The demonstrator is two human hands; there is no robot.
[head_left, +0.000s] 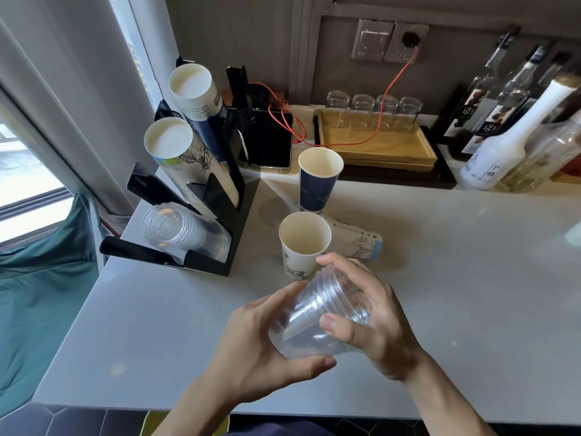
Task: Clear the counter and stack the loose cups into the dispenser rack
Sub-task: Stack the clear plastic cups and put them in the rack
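Note:
Both hands hold a short stack of clear plastic cups tilted above the counter. My left hand cups the bottom end and my right hand wraps the rim end. Just beyond stand a white paper cup upright, another white cup lying on its side, and a blue paper cup upright. The black dispenser rack at the left holds a stack of clear cups in its lowest slot and two stacks of paper cups above.
A wooden tray with several upturned glasses sits at the back, crossed by a red cable. A dark tablet lies beside the rack. Syrup bottles crowd the right. A green chair stands left of the counter edge.

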